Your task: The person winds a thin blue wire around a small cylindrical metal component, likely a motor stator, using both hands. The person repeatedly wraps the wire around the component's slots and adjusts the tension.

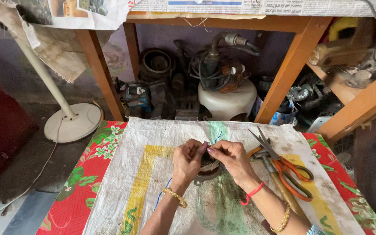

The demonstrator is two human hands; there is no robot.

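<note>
Both hands work over a small round metal motor part with wire windings (209, 169) that lies on a white woven sack (122, 174). My left hand (187, 160) pinches its left side, fingers curled over the top. My right hand (233, 159) grips the right side, fingertips meeting the left hand's over the part. A thin blue wire (160, 196) trails from under my left wrist toward me. Most of the part is hidden beneath my fingers.
Orange-handled scissors (289, 173) and a wooden-handled tool (279, 180) lie just right of my right hand. A red floral cloth (83, 182) lies under the sack. Beyond stand a wooden shelf frame (290, 69) with old motors and a white tank (228, 101), and a white fan stand (72, 122) at left.
</note>
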